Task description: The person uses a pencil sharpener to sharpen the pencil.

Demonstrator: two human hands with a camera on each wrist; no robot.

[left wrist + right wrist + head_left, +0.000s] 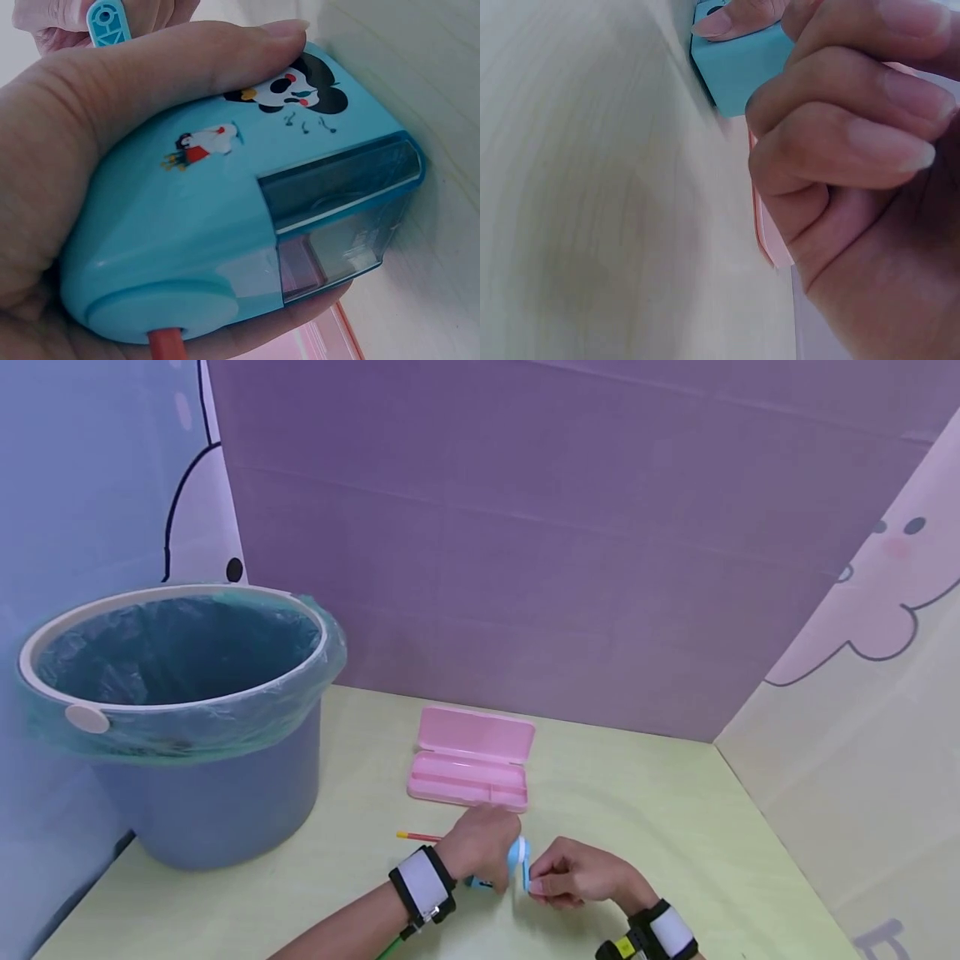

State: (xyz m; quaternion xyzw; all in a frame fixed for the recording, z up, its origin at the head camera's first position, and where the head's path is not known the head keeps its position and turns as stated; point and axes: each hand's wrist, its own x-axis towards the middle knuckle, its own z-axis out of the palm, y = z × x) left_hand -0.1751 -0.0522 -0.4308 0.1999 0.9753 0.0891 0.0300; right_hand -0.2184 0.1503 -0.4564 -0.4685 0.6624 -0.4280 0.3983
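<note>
My left hand (480, 845) grips a light-blue crank pencil sharpener (202, 217), thumb laid across its printed face. A clear shavings drawer (341, 225) shows on its side. From the sharpener's round front sticks a red pencil (166, 345), its yellow end (405, 835) pointing left in the head view. My right hand (585, 872) pinches the blue crank (526, 870) at the sharpener's right end. In the right wrist view the right hand's fingers (840, 127) are curled, and the crank is hidden behind them.
Behind the hands lies an open pink pencil case (468, 762) on the pale yellow-green tabletop (360, 752). A large blue bin (225, 810) with a plastic liner stands at the left. A purple wall panel (525, 543) bounds the back.
</note>
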